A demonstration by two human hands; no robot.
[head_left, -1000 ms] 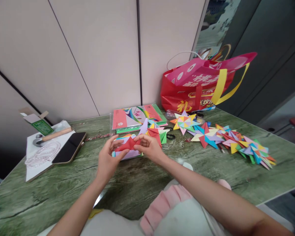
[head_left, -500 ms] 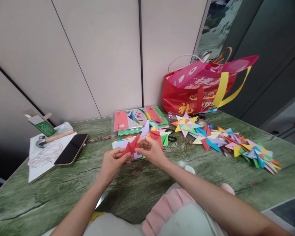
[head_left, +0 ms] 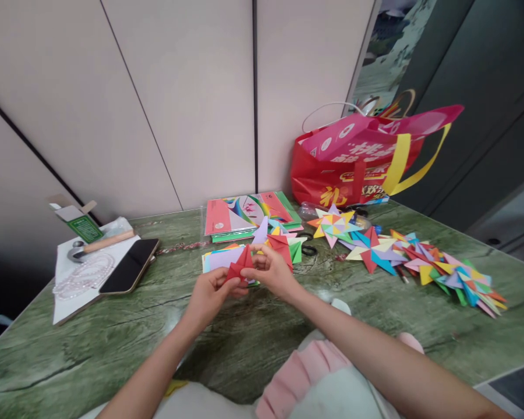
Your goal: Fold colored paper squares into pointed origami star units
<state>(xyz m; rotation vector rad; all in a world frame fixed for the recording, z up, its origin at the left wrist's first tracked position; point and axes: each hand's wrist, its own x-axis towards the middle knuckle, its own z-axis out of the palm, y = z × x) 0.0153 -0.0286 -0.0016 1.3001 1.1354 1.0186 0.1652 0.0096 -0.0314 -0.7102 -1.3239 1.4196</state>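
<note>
Between my two hands a small folded red origami paper (head_left: 240, 265) is held up above the table. My left hand (head_left: 216, 285) pinches its lower left part between thumb and fingers. On its right side my right hand (head_left: 271, 269) grips it, the thumb pressed on the front. Just behind lies a stack of coloured paper sheets (head_left: 218, 259), partly hidden by my hands. Beside the stack are folded paper pieces in red (head_left: 280, 247), lilac (head_left: 261, 230) and green (head_left: 296, 251).
Several paper stars (head_left: 370, 250) spread over the right of the green table (head_left: 126, 355). Behind are origami paper packs (head_left: 251, 214), black scissors (head_left: 309, 250) and a red bag (head_left: 353, 169). At left a hammer (head_left: 105, 241), beads (head_left: 85, 276) and a phone (head_left: 131, 266) rest on a white board (head_left: 67, 308).
The red paper has turned more upright in my hands, its point now facing up. My view has shifted slightly, moving the scene a little right and down.
</note>
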